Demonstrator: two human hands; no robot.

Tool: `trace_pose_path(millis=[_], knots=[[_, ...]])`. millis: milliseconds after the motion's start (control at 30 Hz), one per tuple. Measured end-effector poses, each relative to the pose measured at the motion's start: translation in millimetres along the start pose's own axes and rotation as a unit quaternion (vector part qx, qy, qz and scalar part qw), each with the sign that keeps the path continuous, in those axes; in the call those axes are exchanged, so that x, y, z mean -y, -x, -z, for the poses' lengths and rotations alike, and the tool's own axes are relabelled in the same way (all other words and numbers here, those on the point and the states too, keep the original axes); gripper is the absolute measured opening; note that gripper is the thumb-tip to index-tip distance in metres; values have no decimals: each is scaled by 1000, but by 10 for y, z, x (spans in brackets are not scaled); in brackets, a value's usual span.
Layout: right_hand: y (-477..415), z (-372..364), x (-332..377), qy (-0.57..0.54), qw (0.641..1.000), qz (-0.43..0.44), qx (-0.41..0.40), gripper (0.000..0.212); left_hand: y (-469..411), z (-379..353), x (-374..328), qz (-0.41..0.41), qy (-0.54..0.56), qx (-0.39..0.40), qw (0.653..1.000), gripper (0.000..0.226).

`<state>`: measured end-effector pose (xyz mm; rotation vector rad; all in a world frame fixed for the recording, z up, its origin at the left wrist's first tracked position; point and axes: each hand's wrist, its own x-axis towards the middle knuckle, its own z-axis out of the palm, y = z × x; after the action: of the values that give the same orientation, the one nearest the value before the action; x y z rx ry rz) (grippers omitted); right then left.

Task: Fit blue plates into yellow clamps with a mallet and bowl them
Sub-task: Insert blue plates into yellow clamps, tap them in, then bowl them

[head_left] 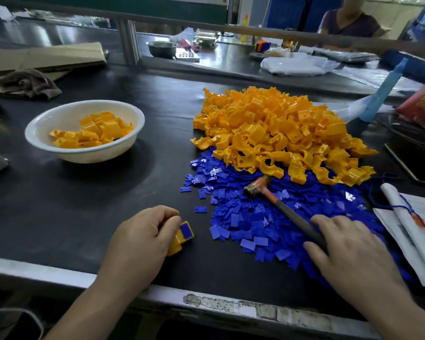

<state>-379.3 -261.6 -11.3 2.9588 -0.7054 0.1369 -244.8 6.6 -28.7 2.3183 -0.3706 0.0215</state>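
Note:
My left hand (140, 235) grips a yellow clamp (179, 239) with a blue plate set in its top face, resting on the black table near the front edge. My right hand (349, 246) lies over the handle of the mallet (275, 200), fingers curled around it; the mallet head rests on the heap of blue plates (250, 224). Behind that heap rises a large pile of yellow clamps (277, 128). A white bowl (66, 153) at the left holds several yellow clamps.
Folded paper with a blue cord (407, 224) lies at the right edge. A rag (30, 82) and cardboard sit at the back left. A blue bottle (383, 92) and plastic bags stand at the back right. A person sits beyond the far bench.

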Motion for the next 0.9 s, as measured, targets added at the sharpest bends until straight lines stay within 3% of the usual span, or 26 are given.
trace_pose_path(millis=[67,133,267,433,500,567,667,800,900], knots=[[-29,-43,4,-9,1000,4,4,42,8,8,24,-17,-52,-23,998,15],[-59,-58,-14,-20,1000,0,4,37,37,38,49,-22,-98,-29,995,35],[-74,-60,-57,-36,999,23,-32,26,111,79,82,-20,-166,25,986,62],[37,160,5,-156,983,43,-86,19,49,55,83,-50,-193,13,980,43],[110,344,157,-289,955,49,-34,20,18,23,90,-55,-211,4,976,41],[184,409,305,-376,924,53,29,37,8,-1,99,-60,-216,-13,975,40],[226,396,491,-338,931,105,87,39,17,-24,115,-65,-227,-38,971,37],[258,294,602,-345,926,128,87,34,14,-45,142,-85,-240,-59,965,36],[253,248,651,-273,942,165,104,32,2,-52,158,-94,-242,-56,964,39]])
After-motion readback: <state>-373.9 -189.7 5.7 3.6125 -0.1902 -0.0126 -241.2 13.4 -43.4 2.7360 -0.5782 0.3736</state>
